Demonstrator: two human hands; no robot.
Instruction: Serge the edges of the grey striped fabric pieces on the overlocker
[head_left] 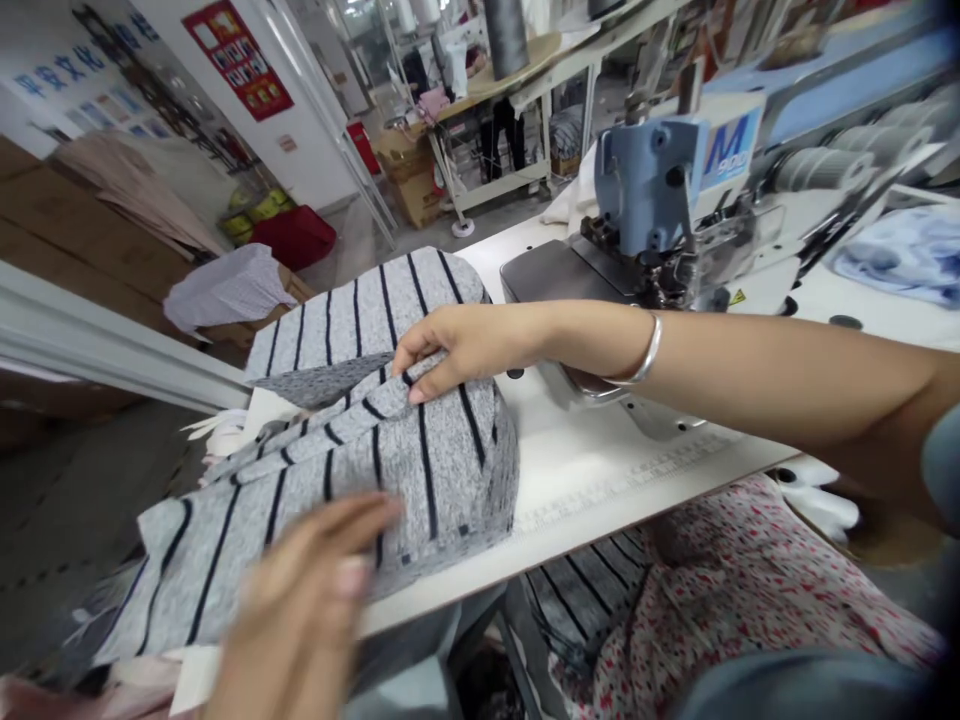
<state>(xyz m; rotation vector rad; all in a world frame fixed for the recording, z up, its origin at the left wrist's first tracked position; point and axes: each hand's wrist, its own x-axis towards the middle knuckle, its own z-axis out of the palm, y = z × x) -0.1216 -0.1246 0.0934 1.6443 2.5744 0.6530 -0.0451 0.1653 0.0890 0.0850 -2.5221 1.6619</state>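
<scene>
Grey fabric with black stripes (442,470) lies in a thick folded stack on the left part of the white sewing table (600,470). My right hand (465,345), with a silver bangle on its wrist, reaches across from the right and pinches a raised fold of the top layer between thumb and fingers. Blurred by motion, my left hand (322,570) is over the near side of the striped fabric, its fingers stretched out and apart from the thumb, holding nothing visible.
A blue and white sewing machine (652,185) stands behind my right forearm. Patterned red and white fabric (750,590) hangs below the table's front edge. Cardboard boxes (97,230) are at the left, and a blue-white cloth (904,255) lies at the right.
</scene>
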